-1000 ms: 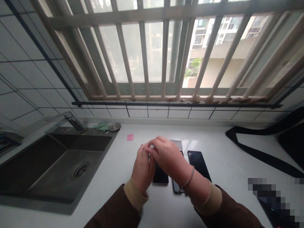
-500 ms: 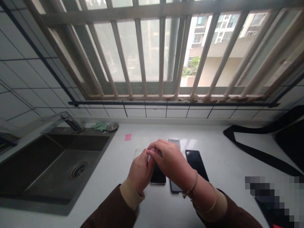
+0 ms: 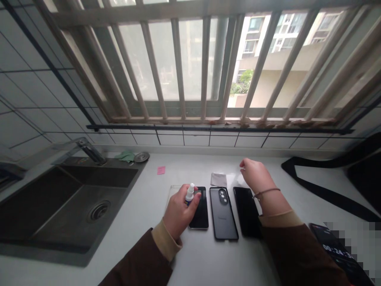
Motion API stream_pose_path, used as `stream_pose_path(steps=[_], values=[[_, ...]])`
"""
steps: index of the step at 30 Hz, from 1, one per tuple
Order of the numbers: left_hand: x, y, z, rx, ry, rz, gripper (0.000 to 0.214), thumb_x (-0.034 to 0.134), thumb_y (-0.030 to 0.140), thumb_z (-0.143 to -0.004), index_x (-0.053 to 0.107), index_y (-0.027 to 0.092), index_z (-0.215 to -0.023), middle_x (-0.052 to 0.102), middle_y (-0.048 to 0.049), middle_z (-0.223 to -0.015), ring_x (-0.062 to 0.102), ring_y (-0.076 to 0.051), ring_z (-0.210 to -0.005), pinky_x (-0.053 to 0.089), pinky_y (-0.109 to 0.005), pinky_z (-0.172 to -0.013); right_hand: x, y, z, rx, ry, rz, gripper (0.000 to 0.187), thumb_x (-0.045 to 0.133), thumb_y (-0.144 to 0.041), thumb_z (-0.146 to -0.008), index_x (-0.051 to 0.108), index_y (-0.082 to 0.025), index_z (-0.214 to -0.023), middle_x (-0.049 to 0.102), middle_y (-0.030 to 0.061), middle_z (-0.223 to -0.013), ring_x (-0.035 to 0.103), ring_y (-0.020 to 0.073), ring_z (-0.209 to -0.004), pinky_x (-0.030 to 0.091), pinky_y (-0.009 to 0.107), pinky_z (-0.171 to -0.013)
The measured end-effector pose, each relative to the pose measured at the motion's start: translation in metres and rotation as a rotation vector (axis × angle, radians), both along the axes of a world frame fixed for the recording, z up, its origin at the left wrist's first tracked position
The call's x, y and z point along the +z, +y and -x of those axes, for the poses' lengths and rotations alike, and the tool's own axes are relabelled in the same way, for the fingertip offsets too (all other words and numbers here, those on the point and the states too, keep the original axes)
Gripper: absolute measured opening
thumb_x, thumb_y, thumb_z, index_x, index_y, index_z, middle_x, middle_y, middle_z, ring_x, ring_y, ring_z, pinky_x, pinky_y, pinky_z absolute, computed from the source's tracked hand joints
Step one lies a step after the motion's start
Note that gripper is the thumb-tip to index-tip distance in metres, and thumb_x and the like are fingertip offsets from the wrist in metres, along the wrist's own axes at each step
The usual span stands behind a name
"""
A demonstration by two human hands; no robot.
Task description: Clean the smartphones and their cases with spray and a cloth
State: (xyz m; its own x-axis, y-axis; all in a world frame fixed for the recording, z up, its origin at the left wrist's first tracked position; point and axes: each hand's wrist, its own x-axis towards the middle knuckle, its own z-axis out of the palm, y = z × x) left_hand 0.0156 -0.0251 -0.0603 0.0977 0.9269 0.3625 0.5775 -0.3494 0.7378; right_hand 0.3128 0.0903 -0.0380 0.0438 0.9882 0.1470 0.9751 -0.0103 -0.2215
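Observation:
My left hand point(image 3: 180, 208) is closed around a small spray bottle, its white spray nozzle point(image 3: 190, 191) pointing up. Under and beside that hand lie a phone with a dark screen point(image 3: 200, 214) and a clear case point(image 3: 174, 189), partly covered. My right hand point(image 3: 256, 174) hovers over the back of the counter, fingers pinched together; what they hold, if anything, is hidden. Just below it is something small and translucent point(image 3: 241, 181). A black phone case point(image 3: 224, 222) with a camera area lies between the dark-screened phone and another black phone point(image 3: 246, 210). Behind the case sits a folded grey cloth point(image 3: 218, 180).
A steel sink point(image 3: 111, 220) with a faucet point(image 3: 91, 151) is at left. By its rim lie a green cloth point(image 3: 125, 156) and a drain strainer point(image 3: 141, 157). A pink note point(image 3: 161, 170), a black strap point(image 3: 324, 198) and a phone showing a timer point(image 3: 336, 250) are on the counter.
My hands were together; my right hand has moved away to the right and back. The spray nozzle in my left hand and the phone case now show uncovered.

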Motion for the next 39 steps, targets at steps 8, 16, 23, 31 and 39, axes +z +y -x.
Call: stream_pose_path(steps=[8, 16, 23, 31, 39], values=[[-0.001, 0.001, -0.003, 0.003, 0.039, -0.001, 0.017, 0.059, 0.038, -0.102, 0.065, 0.023, -0.109, 0.072, -0.0022, -0.095, 0.069, -0.019, -0.083, 0.052, -0.03, -0.077, -0.037, 0.018, -0.031, -0.096, -0.089, 0.153, 0.014, 0.071, -0.014, -0.087, 0.08, -0.017, -0.097, 0.08, 0.0139, -0.099, 0.073, 0.0264, -0.097, 0.047, 0.029, -0.077], [0.0, 0.001, -0.003, -0.024, 0.038, -0.011, 0.015, 0.058, 0.036, -0.102, 0.066, 0.023, -0.106, 0.07, -0.0018, -0.091, 0.067, -0.018, -0.079, 0.051, -0.03, -0.075, -0.033, 0.013, -0.031, -0.044, -0.111, 0.174, 0.021, 0.072, -0.02, -0.089, 0.079, -0.014, -0.108, 0.079, 0.0172, -0.102, 0.073, 0.0297, -0.1, 0.048, 0.033, -0.081], [0.0, 0.001, -0.002, -0.039, 0.053, -0.026, 0.014, 0.058, 0.035, -0.103, 0.065, 0.023, -0.105, 0.07, -0.0016, -0.091, 0.066, -0.018, -0.081, 0.052, -0.029, -0.077, -0.007, 0.0, 0.015, 0.234, -0.077, 0.075, 0.03, 0.052, -0.026, -0.104, 0.078, -0.017, -0.116, 0.075, 0.0143, -0.122, 0.066, 0.0267, -0.117, 0.043, 0.033, -0.102], [-0.001, 0.002, -0.002, -0.048, 0.045, -0.017, 0.013, 0.058, 0.034, -0.103, 0.065, 0.025, -0.106, 0.07, -0.001, -0.094, 0.067, -0.017, -0.084, 0.051, -0.03, -0.08, -0.021, -0.007, 0.054, 0.427, -0.068, 0.178, 0.034, 0.05, -0.02, -0.103, 0.083, -0.011, -0.099, 0.079, 0.0192, -0.106, 0.07, 0.0278, -0.107, 0.043, 0.031, -0.101], [0.0, 0.001, -0.003, -0.052, 0.044, -0.013, 0.014, 0.057, 0.035, -0.103, 0.065, 0.024, -0.106, 0.07, -0.0025, -0.094, 0.067, -0.019, -0.084, 0.052, -0.031, -0.08, -0.026, -0.005, 0.049, 0.394, -0.023, 0.177, 0.029, 0.053, -0.02, -0.101, 0.081, -0.012, -0.108, 0.075, 0.0175, -0.114, 0.066, 0.0264, -0.115, 0.042, 0.027, -0.102]])
